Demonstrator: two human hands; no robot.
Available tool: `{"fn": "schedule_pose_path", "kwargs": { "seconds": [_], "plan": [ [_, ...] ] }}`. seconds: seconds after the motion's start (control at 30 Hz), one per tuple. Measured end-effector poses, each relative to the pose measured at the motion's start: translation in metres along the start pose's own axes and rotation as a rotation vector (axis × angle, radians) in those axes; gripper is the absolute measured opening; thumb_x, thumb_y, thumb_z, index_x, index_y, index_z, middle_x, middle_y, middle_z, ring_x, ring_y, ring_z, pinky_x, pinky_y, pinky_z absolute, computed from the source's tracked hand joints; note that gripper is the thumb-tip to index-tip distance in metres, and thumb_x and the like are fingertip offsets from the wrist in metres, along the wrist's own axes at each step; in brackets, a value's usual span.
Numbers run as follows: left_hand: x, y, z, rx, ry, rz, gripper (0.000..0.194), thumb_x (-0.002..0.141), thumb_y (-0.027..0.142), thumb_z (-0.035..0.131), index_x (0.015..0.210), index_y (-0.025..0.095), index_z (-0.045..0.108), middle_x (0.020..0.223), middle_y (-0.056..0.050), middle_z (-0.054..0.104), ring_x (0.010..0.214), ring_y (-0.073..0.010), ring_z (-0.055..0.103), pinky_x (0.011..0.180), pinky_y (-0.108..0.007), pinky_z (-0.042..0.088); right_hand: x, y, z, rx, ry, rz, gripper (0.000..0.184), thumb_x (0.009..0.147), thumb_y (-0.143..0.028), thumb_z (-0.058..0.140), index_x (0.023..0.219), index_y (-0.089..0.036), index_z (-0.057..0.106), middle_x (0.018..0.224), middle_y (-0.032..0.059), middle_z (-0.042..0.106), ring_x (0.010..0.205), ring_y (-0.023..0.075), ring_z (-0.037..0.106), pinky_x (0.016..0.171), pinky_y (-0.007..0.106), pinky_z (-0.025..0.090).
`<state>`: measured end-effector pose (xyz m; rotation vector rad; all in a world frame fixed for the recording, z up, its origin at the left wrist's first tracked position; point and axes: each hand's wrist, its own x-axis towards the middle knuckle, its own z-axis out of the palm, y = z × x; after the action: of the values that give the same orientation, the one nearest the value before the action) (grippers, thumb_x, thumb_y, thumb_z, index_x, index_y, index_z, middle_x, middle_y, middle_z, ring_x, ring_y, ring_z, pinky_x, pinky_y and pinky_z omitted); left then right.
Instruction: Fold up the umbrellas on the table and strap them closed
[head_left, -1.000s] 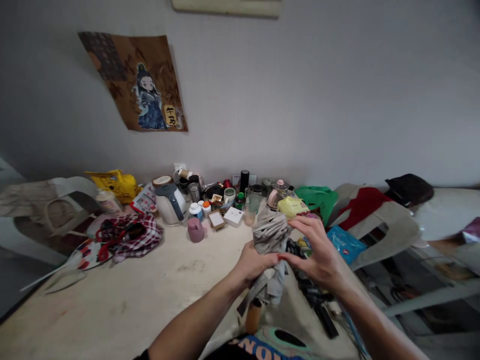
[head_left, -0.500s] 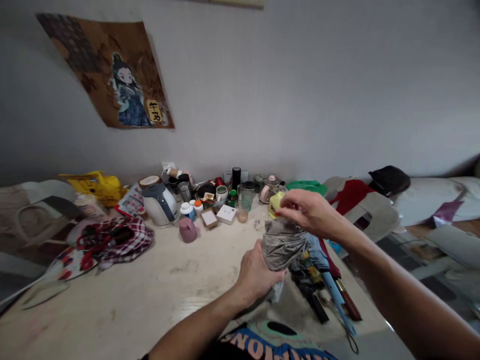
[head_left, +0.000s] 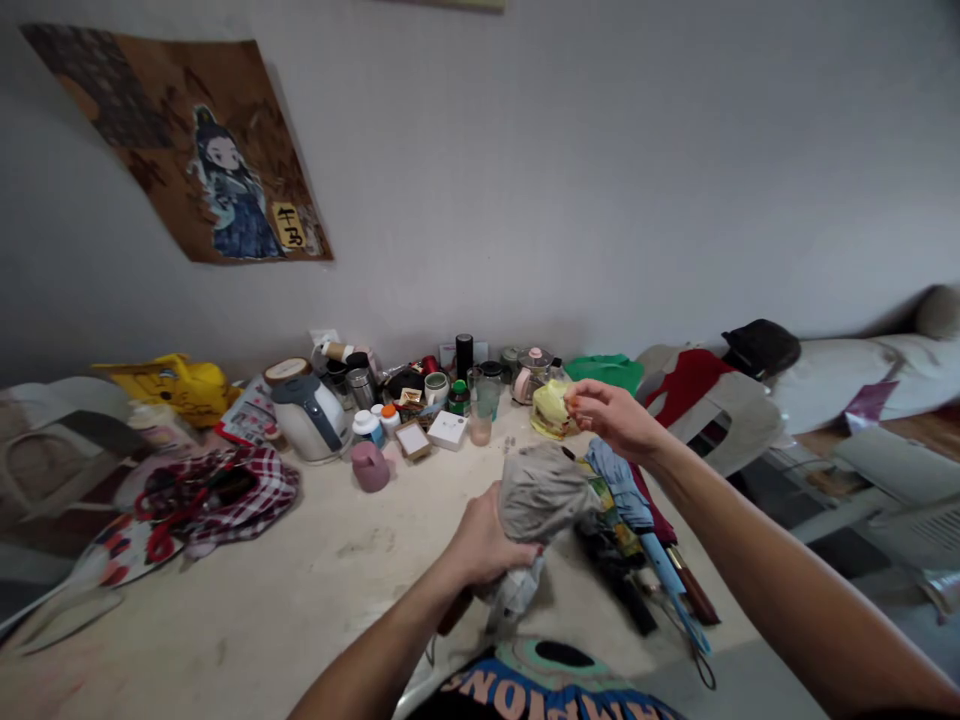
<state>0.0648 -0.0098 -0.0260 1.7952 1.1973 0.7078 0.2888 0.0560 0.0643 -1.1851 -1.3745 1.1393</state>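
Observation:
My left hand [head_left: 487,540] is wrapped round a grey folded umbrella [head_left: 541,490], whose loose cloth bulges above the fingers. A brown handle end [head_left: 454,612] shows below that hand. Apart from the umbrella, my right hand [head_left: 611,415] hovers up and to the right, fingers bent together; whether anything is between them I cannot make out. Just left of its fingertips, in the line of sight, is a crumpled yellow plastic bag [head_left: 551,408]. Beside the grey umbrella lie a light blue umbrella [head_left: 622,485], a dark red one with a brown handle [head_left: 697,592] and a black one [head_left: 611,575].
Along the wall stand an electric kettle [head_left: 307,415], a pink cup [head_left: 370,466], a white box [head_left: 448,430], a glass [head_left: 481,425] and several bottles. A checked cloth [head_left: 262,490] lies on the table's left. Chairs flank both sides.
My right hand has moved off the top of the grey umbrella, to the right. The left hand keeps its hold, and the umbrella has shifted slightly left and down. The view has turned a little right.

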Motion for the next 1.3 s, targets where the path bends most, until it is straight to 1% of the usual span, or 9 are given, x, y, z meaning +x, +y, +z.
{"fn": "schedule_pose_path", "kwargs": {
  "seconds": [0.13,0.23,0.37,0.57,0.7,0.83,1.0,1.13,1.3],
  "plan": [
    [0.007,-0.004,0.001,-0.568,-0.012,0.010,0.058,0.058,0.031,0.076,0.111,0.011,0.062,0.113,-0.009,0.069,0.104,-0.0272,0.061,0.091,-0.036,0.047,-0.020,0.028,0.020,0.389,-0.034,0.128,0.059,0.057,-0.048,0.080,0.108,-0.026,0.061,0.094,0.0055,0.070,0.085,0.0200,0.062,0.070,0.032,0.048],
    [0.009,-0.003,0.012,-0.710,-0.071,-0.055,0.059,0.056,0.031,0.080,0.109,0.010,0.064,0.105,-0.010,0.071,0.096,-0.0259,0.063,0.087,-0.036,0.049,-0.029,0.048,0.055,0.438,-0.047,0.142,0.076,0.045,-0.035,0.086,0.115,-0.026,0.059,0.097,0.0040,0.070,0.087,0.0212,0.063,0.076,0.034,0.049],
    [0.009,-0.011,0.021,-0.873,-0.164,-0.091,0.064,0.053,0.029,0.084,0.111,0.012,0.064,0.107,-0.012,0.070,0.097,-0.0259,0.063,0.087,-0.037,0.049,-0.028,0.050,0.085,0.416,0.088,0.104,0.062,0.048,-0.025,0.082,0.106,-0.022,0.062,0.079,-0.0017,0.067,0.071,0.0165,0.061,0.071,0.030,0.048],
    [0.007,-0.041,0.022,-1.072,-0.468,-0.204,0.072,0.038,0.036,0.089,0.103,0.012,0.069,0.099,-0.013,0.072,0.090,-0.0282,0.067,0.081,-0.037,0.051,-0.021,0.043,0.084,0.485,0.066,0.098,0.062,0.050,-0.023,0.080,0.109,-0.023,0.062,0.076,-0.0026,0.066,0.067,0.0151,0.059,0.068,0.028,0.047],
    [0.010,-0.038,0.023,-0.978,-0.293,-0.163,0.068,0.045,0.036,0.086,0.105,0.011,0.067,0.099,-0.012,0.072,0.088,-0.0254,0.066,0.081,-0.036,0.051,-0.010,0.052,0.075,0.438,0.029,0.105,0.071,0.056,-0.037,0.080,0.122,-0.025,0.056,0.092,0.0022,0.068,0.084,0.0202,0.062,0.082,0.034,0.048],
    [0.016,-0.023,0.017,-0.469,0.107,-0.161,0.048,0.057,0.033,0.076,0.098,0.009,0.067,0.095,-0.011,0.071,0.088,-0.0258,0.064,0.079,-0.035,0.049,-0.018,0.067,0.066,0.325,0.114,0.027,0.084,0.063,-0.050,0.075,0.137,-0.028,0.042,0.126,0.0091,0.059,0.115,0.0268,0.055,0.096,0.041,0.044],
    [0.002,-0.008,0.030,0.058,0.247,-0.166,0.051,0.063,0.034,0.071,0.108,0.017,0.058,0.105,-0.011,0.066,0.098,-0.0294,0.062,0.084,-0.038,0.047,-0.044,0.084,0.075,0.215,0.179,-0.112,0.117,0.047,-0.032,0.087,0.146,-0.024,0.025,0.138,0.0131,0.049,0.124,0.0284,0.050,0.105,0.044,0.038],
    [-0.013,-0.006,0.049,0.193,0.211,-0.100,0.053,0.068,0.040,0.067,0.110,0.013,0.052,0.117,-0.019,0.053,0.106,-0.0351,0.056,0.090,-0.045,0.043,-0.047,0.087,0.080,0.367,0.436,0.006,0.090,0.053,-0.028,0.084,0.133,-0.025,0.043,0.117,0.0071,0.063,0.100,0.0254,0.063,0.091,0.043,0.050],
    [-0.003,-0.018,0.043,-0.190,0.318,0.012,0.068,0.064,0.048,0.072,0.116,0.015,0.042,0.124,-0.016,0.046,0.120,-0.0295,0.046,0.100,-0.042,0.038,-0.052,0.081,0.073,0.477,0.433,0.027,0.057,0.053,-0.022,0.081,0.106,-0.024,0.060,0.094,0.0026,0.070,0.083,0.0239,0.065,0.076,0.039,0.054]
  ]
}}
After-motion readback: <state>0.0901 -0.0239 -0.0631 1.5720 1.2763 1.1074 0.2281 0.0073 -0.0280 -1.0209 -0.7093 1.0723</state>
